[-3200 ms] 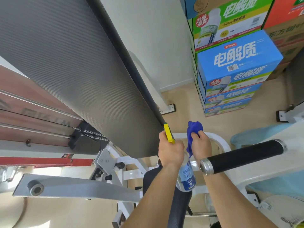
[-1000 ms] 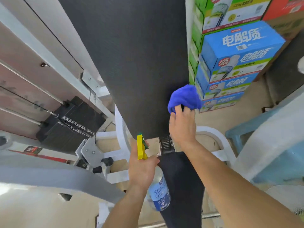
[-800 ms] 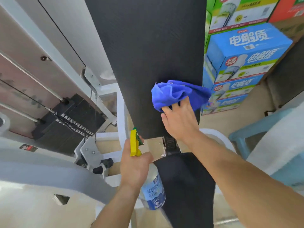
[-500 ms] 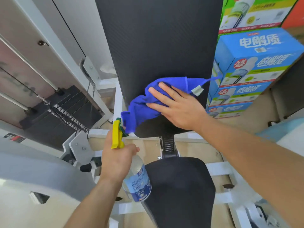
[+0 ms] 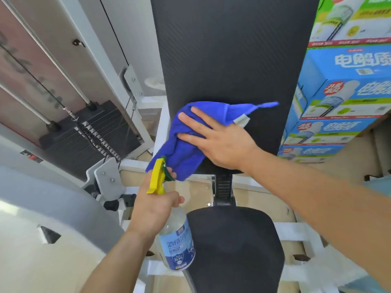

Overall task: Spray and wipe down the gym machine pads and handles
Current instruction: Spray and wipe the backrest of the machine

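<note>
Head view: the right hand [image 5: 224, 142] lies flat on a blue cloth [image 5: 184, 153], its grip spread, with straight fingers pressing the cloth against the lower part of the upright black back pad [image 5: 232, 49]. The cloth covers the pad's lower left area. One thin corner stretches out to the right across the pad, and a small white tag [image 5: 242, 120] shows just above the hand. The cloth's lower end hangs past the pad's bottom left edge.

The left hand [image 5: 154, 208] holds a spray bottle [image 5: 177, 246], its grip curled round the neck under the yellow trigger [image 5: 156, 178]. A fingertip shows beside the green nozzle, which sits right at the hanging end of the cloth. The clear bottle with its blue label tilts down to the right, its base in front of the left edge of the black seat pad [image 5: 234, 246].

Left of the pads stands a dark weight stack [image 5: 88, 140] with its guide rods inside the white frame [image 5: 135, 87]. To the right, blue and green printed cartons [image 5: 342, 81] are piled on the floor.
</note>
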A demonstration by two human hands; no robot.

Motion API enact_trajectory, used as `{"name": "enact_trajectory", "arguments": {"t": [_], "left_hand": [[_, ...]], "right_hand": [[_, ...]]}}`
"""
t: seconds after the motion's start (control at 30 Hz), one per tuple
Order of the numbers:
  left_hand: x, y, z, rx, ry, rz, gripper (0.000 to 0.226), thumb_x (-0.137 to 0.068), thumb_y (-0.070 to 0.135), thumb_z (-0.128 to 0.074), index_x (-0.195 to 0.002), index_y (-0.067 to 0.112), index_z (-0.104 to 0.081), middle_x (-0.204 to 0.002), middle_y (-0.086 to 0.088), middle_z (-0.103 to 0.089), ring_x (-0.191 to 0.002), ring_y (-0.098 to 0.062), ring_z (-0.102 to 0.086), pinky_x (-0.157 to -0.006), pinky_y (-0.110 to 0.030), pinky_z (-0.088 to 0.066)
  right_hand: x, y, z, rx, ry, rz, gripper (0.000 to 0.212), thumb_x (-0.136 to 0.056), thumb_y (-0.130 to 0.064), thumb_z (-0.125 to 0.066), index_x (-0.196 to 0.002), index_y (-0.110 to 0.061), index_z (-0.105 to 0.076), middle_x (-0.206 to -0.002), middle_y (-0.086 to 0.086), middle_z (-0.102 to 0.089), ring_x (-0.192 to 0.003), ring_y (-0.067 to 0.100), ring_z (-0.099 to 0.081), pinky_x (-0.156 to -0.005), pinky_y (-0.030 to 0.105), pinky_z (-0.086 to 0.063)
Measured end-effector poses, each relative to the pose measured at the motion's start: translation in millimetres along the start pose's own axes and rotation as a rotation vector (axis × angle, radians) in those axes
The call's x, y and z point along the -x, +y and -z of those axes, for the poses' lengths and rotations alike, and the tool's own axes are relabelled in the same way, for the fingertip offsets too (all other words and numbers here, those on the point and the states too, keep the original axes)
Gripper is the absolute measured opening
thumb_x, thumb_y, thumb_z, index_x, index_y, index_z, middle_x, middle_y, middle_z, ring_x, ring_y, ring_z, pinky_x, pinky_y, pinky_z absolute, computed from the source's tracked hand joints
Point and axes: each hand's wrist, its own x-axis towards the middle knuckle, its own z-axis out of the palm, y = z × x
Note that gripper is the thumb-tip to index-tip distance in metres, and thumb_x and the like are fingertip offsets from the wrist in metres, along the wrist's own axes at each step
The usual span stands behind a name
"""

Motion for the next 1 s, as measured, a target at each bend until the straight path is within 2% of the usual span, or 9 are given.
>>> {"name": "enact_trajectory", "arguments": {"t": [0.07,0.17,0.23,0.3,0.4,0.53,0.73,0.83,1.0], "left_hand": [[-1.1,-2.7,8.6,0.008,-0.028,-0.008,0.054,-0.071,-0.015,-0.063,-0.111,0.022,-0.063,-0.106,0.0,-0.07,-0.07,0.0,-0.068,-0.061,-0.013,-0.05],[-4.2,-6.5,23.1,-0.046,-0.099,-0.017,0.053,-0.069,-0.014,-0.064,-0.11,0.019,-0.066,-0.105,0.005,-0.073,-0.071,-0.008,-0.067,-0.056,-0.009,-0.046],[-8.4,-8.8,28.0,-0.104,-0.152,-0.038,0.054,-0.058,0.004,-0.069,-0.108,0.023,-0.068,-0.1,0.011,-0.072,-0.077,-0.011,-0.065,-0.062,-0.013,-0.045],[-16.1,-10.1,25.3,-0.165,-0.174,-0.064,0.06,-0.05,0.012,-0.065,-0.109,0.024,-0.067,-0.1,0.011,-0.072,-0.079,-0.011,-0.061,-0.068,-0.02,-0.043],[-26.5,-15.1,15.1,-0.181,-0.21,-0.112,0.054,-0.054,0.005,-0.068,-0.105,0.023,-0.068,-0.105,0.008,-0.072,-0.071,-0.009,-0.059,-0.068,-0.022,-0.046],[-39.7,-17.6,3.4,-0.149,-0.256,-0.179,0.062,-0.05,0.01,-0.067,-0.109,0.027,-0.068,-0.109,0.011,-0.074,-0.079,-0.01,-0.065,-0.07,-0.022,-0.048],[-54.9,-22.4,-9.2,-0.144,-0.293,-0.246,0.064,-0.049,0.007,-0.063,-0.109,0.027,-0.068,-0.106,0.011,-0.075,-0.089,-0.023,-0.07,-0.073,-0.024,-0.052],[-56.5,-26.4,-12.5,-0.126,-0.321,-0.257,0.06,-0.061,-0.007,-0.066,-0.113,0.021,-0.067,-0.107,0.005,-0.075,-0.071,-0.016,-0.071,-0.064,-0.017,-0.052],[-55.0,-30.2,-9.6,-0.069,-0.311,-0.234,0.058,-0.072,-0.022,-0.053,-0.116,0.014,-0.066,-0.11,-0.004,-0.075,-0.076,-0.024,-0.072,-0.073,-0.024,-0.055]], "right_hand": [[-25.4,-31.1,-18.2,-0.047,-0.033,0.045,0.062,-0.097,-0.018,-0.054,-0.157,-0.032,-0.044,-0.173,-0.001,-0.02,-0.155,0.027,-0.033,-0.058,0.029,-0.047],[-23.2,-56.8,-42.7,-0.076,-0.169,0.065,0.067,-0.098,-0.011,-0.046,-0.162,-0.023,-0.034,-0.175,0.001,-0.01,-0.154,0.027,-0.036,-0.06,0.037,-0.053],[-1.9,-58.8,-59.0,0.024,-0.171,0.157,0.069,-0.097,-0.003,-0.034,-0.164,-0.017,-0.026,-0.175,0.006,-0.012,-0.16,0.025,-0.021,-0.1,0.045,-0.053],[31.8,-50.0,-74.6,0.027,-0.128,0.217,0.076,-0.097,0.003,-0.032,-0.167,-0.017,-0.01,-0.176,0.007,-0.001,-0.162,0.028,-0.009,-0.126,0.048,-0.029],[81.4,-27.7,-91.2,-0.14,-0.094,0.131,0.081,-0.101,0.004,-0.033,-0.167,-0.031,-0.001,-0.176,-0.003,0.006,-0.162,0.025,-0.008,-0.127,0.048,-0.028],[132.1,-3.2,-93.2,-0.286,0.132,0.031,0.056,-0.106,-0.003,-0.033,-0.157,-0.026,-0.036,-0.174,-0.015,0.006,-0.161,0.012,0.002,-0.13,0.03,-0.006],[184.5,36.8,-95.7,0.034,0.094,-0.08,0.045,-0.096,-0.009,-0.045,-0.141,-0.007,-0.045,-0.173,0.017,-0.007,-0.15,0.042,-0.037,-0.129,0.049,-0.015],[168.0,17.5,-89.7,0.032,0.141,-0.16,0.041,-0.098,-0.016,-0.043,-0.139,-0.011,-0.046,-0.172,0.017,-0.014,-0.158,0.04,-0.018,-0.129,0.046,-0.012],[82.7,-18.8,-82.8,-0.124,0.217,-0.088,0.045,-0.1,-0.012,-0.052,-0.145,-0.015,-0.047,-0.168,0.012,-0.026,-0.162,0.025,0.007,-0.131,0.038,0.002]]}}
